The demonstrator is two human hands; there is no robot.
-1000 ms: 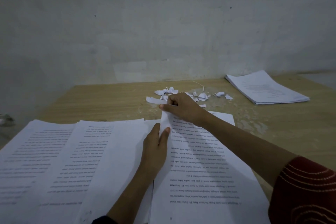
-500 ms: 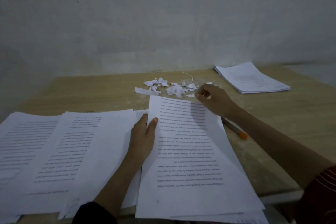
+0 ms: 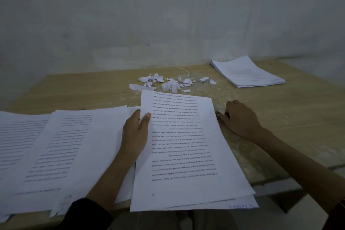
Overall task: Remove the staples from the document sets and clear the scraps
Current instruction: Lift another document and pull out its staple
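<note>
Head view: two hands work at one wooden table (image 3: pixel 84 89) set against a bare wall (image 3: pixel 149 15). There are three groups of paper. One document set (image 3: pixel 183 145) lies in front, centre, with its near end hanging over the table edge. Loose printed sheets (image 3: pixel 56 145) overlap at the left; I make out at least three. One neat stack (image 3: pixel 248 73) sits far right by the wall.

The left hand (image 3: pixel 135 134) pinches the left edge of the document set's top page, thumb on top and fingers pressed together beside it. The right hand (image 3: pixel 240 119) rests on the table just beside the set's right edge, its fingers curled round a small shiny object (image 3: pixel 221 112); what it is I cannot tell.

Beyond the set's far end lies one loose scatter of torn paper scraps (image 3: pixel 171 84), a dozen or so, with one thin curled strip (image 3: pixel 184 71) behind them.
</note>
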